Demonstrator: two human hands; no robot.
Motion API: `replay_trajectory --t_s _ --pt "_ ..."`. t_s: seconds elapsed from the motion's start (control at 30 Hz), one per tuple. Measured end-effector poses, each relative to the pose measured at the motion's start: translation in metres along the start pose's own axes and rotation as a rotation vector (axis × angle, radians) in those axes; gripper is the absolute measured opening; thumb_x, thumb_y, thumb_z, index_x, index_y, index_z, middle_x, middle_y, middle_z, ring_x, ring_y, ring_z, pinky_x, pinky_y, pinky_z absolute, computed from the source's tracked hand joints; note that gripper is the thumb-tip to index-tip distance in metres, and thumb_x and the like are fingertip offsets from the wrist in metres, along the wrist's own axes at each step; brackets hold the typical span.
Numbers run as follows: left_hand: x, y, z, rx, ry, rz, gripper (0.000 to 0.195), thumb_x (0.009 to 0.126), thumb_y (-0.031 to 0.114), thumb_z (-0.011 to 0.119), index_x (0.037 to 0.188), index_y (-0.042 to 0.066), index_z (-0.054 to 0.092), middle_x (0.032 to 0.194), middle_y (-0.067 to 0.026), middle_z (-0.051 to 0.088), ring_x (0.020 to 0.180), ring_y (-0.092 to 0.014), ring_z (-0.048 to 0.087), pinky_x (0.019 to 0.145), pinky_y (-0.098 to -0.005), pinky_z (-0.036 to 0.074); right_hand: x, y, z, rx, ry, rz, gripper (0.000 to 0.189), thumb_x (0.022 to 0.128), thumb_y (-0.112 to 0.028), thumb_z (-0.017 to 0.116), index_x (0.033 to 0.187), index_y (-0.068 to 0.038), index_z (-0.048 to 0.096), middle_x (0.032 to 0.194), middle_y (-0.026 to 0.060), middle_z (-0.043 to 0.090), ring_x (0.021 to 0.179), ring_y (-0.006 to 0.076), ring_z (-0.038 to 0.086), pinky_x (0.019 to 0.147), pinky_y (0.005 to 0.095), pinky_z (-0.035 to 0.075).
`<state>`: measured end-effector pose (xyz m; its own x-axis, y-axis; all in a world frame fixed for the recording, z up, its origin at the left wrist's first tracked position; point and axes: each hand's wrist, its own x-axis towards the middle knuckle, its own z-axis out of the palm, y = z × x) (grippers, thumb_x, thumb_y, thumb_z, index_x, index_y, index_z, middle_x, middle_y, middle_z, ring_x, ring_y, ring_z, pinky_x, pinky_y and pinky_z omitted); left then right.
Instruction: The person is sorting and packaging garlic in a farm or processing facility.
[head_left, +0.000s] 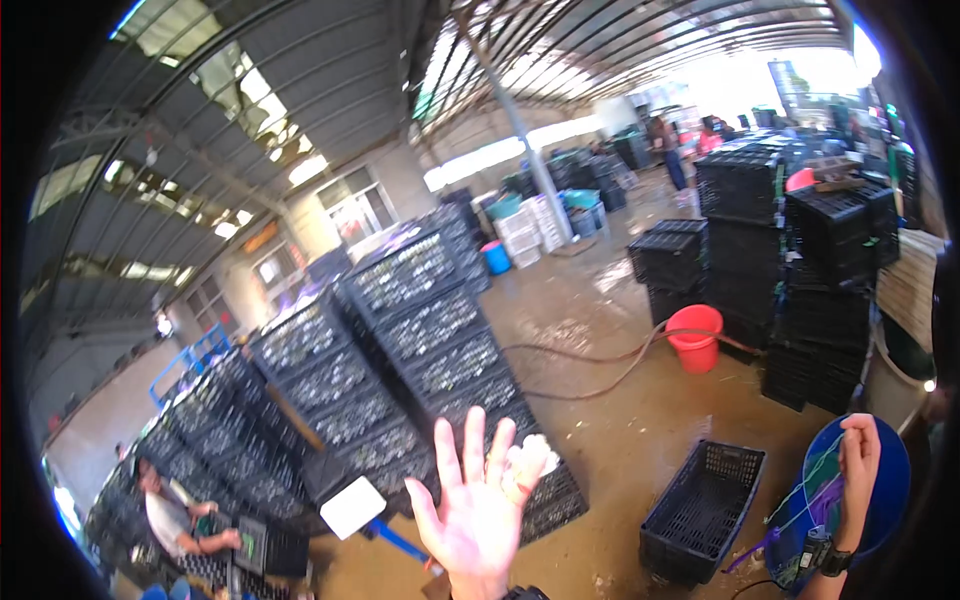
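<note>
My left hand (474, 510) is raised in the lower middle, palm towards me and fingers spread, holding nothing. A pale, blurred patch beside its little finger cannot be made out. Behind it rise stacked black plastic crates (431, 330). At the lower right, my right hand (859, 450) is above a blue plastic tub (892, 480), fingers curled. Thin green cords (799, 487) run down close by it; whether the fingers grip them is unclear. Purple strips (825, 504) hang at the tub. A dark wristwatch (835, 560) is on the right wrist.
On the wet floor stand a black slatted crate (701, 517) and a red bucket (696, 349) with a brown hose (600, 358) across it. Black crates (742, 247) are stacked at right. A seated person (176, 517) works at lower left, near a white panel (352, 508).
</note>
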<state>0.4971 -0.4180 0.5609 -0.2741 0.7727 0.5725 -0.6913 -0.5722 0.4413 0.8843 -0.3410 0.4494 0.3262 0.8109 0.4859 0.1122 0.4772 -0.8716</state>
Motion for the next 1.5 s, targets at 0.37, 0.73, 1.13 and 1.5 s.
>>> replay_trajectory --t_s 0.37,0.73,1.13,1.5 --pt "0.008 -0.057 0.072 -0.156 -0.312 -0.249 0.04 0.09 0.04 0.032 0.118 0.012 0.042 0.121 -0.0092 0.041 0.113 -0.026 0.04 0.091 -0.0481 0.033 -0.034 -0.013 -0.063 -0.072 0.142 0.034 0.007 0.089 -0.008 0.046 0.086 -0.007 0.052 0.062 -0.0084 0.035 0.052 -0.0006 0.029 0.045 0.0157 0.02" --pt "0.081 -0.108 -0.127 -0.096 0.292 -0.072 0.072 0.085 0.058 0.034 0.141 0.02 0.01 0.147 -0.0076 -0.003 0.135 -0.029 -0.003 0.105 -0.055 0.009 -0.034 -0.016 -0.046 -0.141 0.066 0.078 0.009 0.089 -0.007 0.047 0.089 -0.004 0.055 0.069 -0.0038 0.044 0.06 0.003 0.04 0.052 0.0171 0.031" --pt "0.051 0.017 -0.224 0.042 0.727 0.423 0.078 0.083 0.061 0.034 0.141 0.021 -0.001 0.145 -0.0107 0.0 0.131 -0.032 0.011 0.103 -0.0559 0.016 -0.033 0.005 -0.051 -0.115 0.03 0.084 0.009 0.09 -0.008 0.045 0.088 -0.006 0.053 0.064 -0.0064 0.039 0.056 0.0009 0.035 0.048 0.0159 0.025" --pt "0.031 -0.105 -0.004 1.099 -0.581 -0.287 0.042 0.078 0.01 0.056 0.119 0.001 0.049 0.113 -0.0097 0.051 0.109 -0.022 0.047 0.097 -0.0313 0.031 0.01 -0.036 0.087 -0.078 -0.653 -0.139 0.017 0.083 -0.008 0.052 0.099 -0.005 0.052 0.068 0.0082 0.057 0.055 0.0183 0.054 0.056 0.0293 0.044"
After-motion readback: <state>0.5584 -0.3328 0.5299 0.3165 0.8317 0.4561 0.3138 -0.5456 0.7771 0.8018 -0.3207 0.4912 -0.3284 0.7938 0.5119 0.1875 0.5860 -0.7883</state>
